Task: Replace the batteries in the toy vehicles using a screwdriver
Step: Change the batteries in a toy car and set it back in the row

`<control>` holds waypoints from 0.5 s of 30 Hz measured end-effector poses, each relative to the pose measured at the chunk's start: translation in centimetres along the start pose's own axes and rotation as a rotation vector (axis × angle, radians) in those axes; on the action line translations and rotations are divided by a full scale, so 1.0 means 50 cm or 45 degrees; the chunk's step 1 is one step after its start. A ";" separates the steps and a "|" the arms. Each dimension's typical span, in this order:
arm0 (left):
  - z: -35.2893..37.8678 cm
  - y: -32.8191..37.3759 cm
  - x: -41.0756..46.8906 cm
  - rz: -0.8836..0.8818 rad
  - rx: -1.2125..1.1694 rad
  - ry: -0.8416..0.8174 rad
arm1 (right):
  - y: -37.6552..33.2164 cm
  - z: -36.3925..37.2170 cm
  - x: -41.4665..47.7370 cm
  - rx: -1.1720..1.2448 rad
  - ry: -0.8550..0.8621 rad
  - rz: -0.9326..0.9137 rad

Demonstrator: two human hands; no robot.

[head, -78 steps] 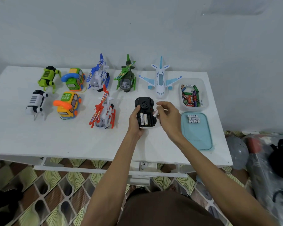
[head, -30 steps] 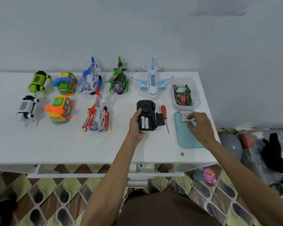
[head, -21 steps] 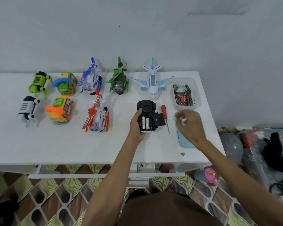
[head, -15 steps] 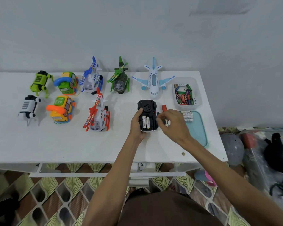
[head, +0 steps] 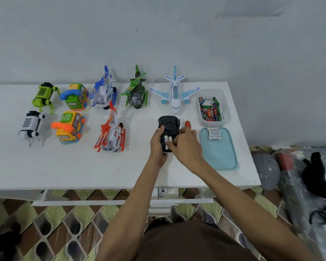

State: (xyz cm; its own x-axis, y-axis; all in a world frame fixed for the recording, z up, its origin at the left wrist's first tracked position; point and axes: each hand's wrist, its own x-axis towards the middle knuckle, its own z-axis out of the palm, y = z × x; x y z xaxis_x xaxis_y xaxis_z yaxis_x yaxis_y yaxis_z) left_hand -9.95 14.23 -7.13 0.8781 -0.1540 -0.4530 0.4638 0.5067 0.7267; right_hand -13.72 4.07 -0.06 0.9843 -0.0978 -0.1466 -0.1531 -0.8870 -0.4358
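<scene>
A black toy car point(head: 168, 125) lies upside down on the white table point(head: 64, 166) with its battery compartment uncovered. Two white batteries point(head: 167, 141) sit inside it. My left hand point(head: 157, 146) grips the car's left side. My right hand point(head: 184, 146) is over the compartment's right part, fingertips curled down and pinching a battery that they mostly hide. The red screwdriver handle point(head: 187, 123) pokes out behind my right hand. Fresh white batteries point(head: 214, 133) lie on the teal lid point(head: 219, 155).
A clear bin point(head: 225, 102) of mixed used batteries stands behind the lid. Toy helicopters, a white plane point(head: 175, 91), phone cars and robot dogs fill the table's back and left. Bags and a grey helmet point(head: 265, 170) lie on the floor to the right.
My right hand went to the teal lid, pinched up a battery, and came back left over the car's compartment. My left hand stayed on the car.
</scene>
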 end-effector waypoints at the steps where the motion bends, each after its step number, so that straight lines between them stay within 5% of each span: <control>1: 0.002 -0.001 0.000 -0.001 0.001 0.013 | -0.001 -0.003 0.002 -0.014 -0.011 0.009; 15: 0.002 0.001 -0.002 -0.019 -0.070 0.007 | 0.132 -0.094 0.034 0.538 0.221 0.206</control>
State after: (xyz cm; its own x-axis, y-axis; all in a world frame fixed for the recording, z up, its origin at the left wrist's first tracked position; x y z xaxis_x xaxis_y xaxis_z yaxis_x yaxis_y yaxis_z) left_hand -10.01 14.21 -6.99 0.8703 -0.1578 -0.4666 0.4699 0.5501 0.6903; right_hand -12.66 -4.09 1.01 0.9394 -0.3255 -0.1077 -0.2924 -0.5963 -0.7476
